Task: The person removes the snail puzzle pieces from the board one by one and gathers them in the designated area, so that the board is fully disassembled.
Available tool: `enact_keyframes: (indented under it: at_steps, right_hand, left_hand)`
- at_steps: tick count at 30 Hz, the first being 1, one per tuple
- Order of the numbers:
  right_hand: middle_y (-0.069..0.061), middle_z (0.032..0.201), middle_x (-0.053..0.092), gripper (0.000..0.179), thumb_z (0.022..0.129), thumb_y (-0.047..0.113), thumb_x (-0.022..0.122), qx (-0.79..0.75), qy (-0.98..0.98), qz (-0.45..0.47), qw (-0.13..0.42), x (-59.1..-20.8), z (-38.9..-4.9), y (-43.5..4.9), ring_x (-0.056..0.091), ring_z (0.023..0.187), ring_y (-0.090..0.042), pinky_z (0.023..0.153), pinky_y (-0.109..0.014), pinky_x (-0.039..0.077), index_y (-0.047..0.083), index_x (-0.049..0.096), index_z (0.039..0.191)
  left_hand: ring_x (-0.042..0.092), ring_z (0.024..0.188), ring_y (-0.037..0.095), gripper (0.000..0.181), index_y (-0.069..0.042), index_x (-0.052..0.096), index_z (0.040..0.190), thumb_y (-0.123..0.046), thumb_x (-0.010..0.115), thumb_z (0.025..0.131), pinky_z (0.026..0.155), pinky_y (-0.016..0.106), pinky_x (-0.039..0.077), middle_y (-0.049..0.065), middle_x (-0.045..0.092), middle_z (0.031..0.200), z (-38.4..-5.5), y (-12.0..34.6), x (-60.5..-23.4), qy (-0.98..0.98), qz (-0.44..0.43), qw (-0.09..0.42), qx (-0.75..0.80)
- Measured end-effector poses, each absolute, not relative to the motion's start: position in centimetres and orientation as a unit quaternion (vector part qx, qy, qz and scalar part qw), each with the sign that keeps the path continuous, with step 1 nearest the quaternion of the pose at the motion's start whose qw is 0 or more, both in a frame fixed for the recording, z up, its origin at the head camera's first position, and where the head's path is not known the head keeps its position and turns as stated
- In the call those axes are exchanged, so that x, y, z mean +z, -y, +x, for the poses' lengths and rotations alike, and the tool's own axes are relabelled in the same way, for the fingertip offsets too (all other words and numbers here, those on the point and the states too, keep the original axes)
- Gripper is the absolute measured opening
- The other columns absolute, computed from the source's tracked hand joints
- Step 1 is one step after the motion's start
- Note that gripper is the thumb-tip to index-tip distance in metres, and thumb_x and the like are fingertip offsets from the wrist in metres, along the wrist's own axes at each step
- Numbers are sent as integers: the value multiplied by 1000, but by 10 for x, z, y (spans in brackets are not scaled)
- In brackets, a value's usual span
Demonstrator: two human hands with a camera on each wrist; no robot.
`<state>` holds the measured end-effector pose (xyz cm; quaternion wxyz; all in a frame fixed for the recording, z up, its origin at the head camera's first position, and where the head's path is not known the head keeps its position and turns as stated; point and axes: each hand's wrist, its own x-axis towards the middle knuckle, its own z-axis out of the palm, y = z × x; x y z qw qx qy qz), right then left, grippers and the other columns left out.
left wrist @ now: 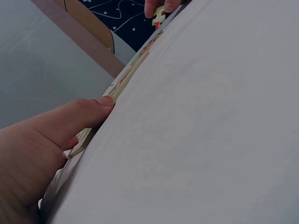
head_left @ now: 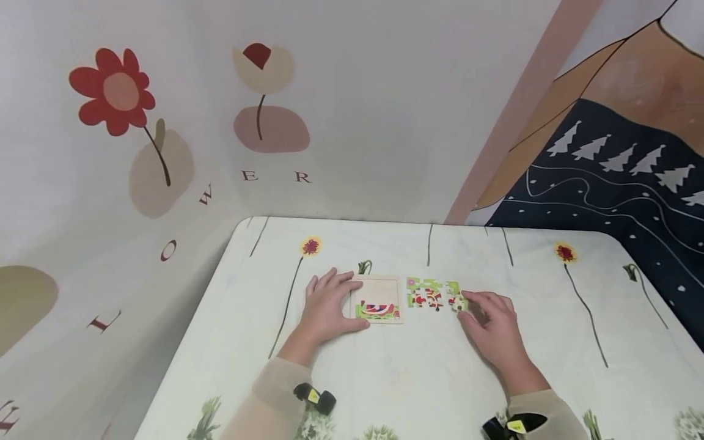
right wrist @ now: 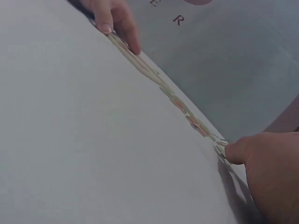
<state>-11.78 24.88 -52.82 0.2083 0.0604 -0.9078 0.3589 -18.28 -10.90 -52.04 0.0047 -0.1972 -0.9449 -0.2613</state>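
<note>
A square wooden puzzle tray (head_left: 376, 281) lies on the table, with colourful pieces fitted along its near side and bare wood behind them. My left hand (head_left: 328, 304) holds the tray at its left side, thumb at the near rim and index finger at the far part. The thumb (left wrist: 105, 101) shows against the tray's edge in the left wrist view. To the right of the tray lie several loose jigsaw pieces (head_left: 428, 297), green, red and white. My right hand (head_left: 495, 322) pinches one jigsaw piece (left wrist: 160, 17) between thumb and fingertips at the right end of that group.
The table (head_left: 407, 379) wears a white cloth printed with flowers and stems. Behind it hangs a pale curtain (head_left: 379, 110) with flower prints and letters, and a dark patterned fabric (head_left: 605, 183) is at the right. Each wrist carries a black strapped device (head_left: 315, 397).
</note>
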Motion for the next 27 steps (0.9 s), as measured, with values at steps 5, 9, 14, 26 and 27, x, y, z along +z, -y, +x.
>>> enact_keyframes:
  at_steps: [5, 9, 14, 26, 27]
  right_hand:
    - [-14, 125, 69, 41, 92, 5, 83, 358, 916, 61, 169, -527, -118, -251, 49, 121, -34, 102, -53, 35, 6, 74, 132]
    - [-18, 127, 68, 42, 94, 8, 81, 341, 927, 48, 149, -527, -122, -249, 48, 121, -39, 102, -63, 31, 5, 72, 135]
    - [-21, 129, 66, 45, 95, 9, 79, 331, 932, 33, 145, -527, -124, -246, 50, 120, -42, 104, -64, 33, 4, 69, 139]
    - [-17, 119, 68, 20, 95, 0, 74, 354, 920, 21, 169, -524, -122, -243, 50, 115, -42, 102, -64, 32, 7, 81, 113]
    - [-17, 118, 67, 20, 94, 0, 75, 357, 917, 24, 176, -523, -122, -241, 50, 114, -42, 102, -63, 32, 6, 81, 113]
  left_hand:
    - [27, 158, 36, 85, -23, 66, 146, -55, 94, 73, 125, 66, 8, 1, 48, 164, -183, 110, -519, 945, -195, 6, -263]
    - [27, 158, 37, 85, -22, 66, 146, -56, 94, 73, 125, 66, 8, 2, 48, 164, -183, 111, -519, 944, -194, 3, -265]
    - [27, 158, 36, 85, -22, 67, 145, -55, 94, 72, 125, 66, 7, 1, 48, 163, -183, 112, -520, 944, -192, 5, -269]
    - [28, 158, 37, 84, -22, 67, 144, -54, 95, 72, 124, 68, 9, 2, 49, 163, -183, 109, -517, 944, -195, 7, -266]
    - [27, 158, 37, 85, -22, 67, 145, -55, 95, 72, 124, 68, 8, 2, 49, 163, -183, 109, -517, 945, -194, 4, -264]
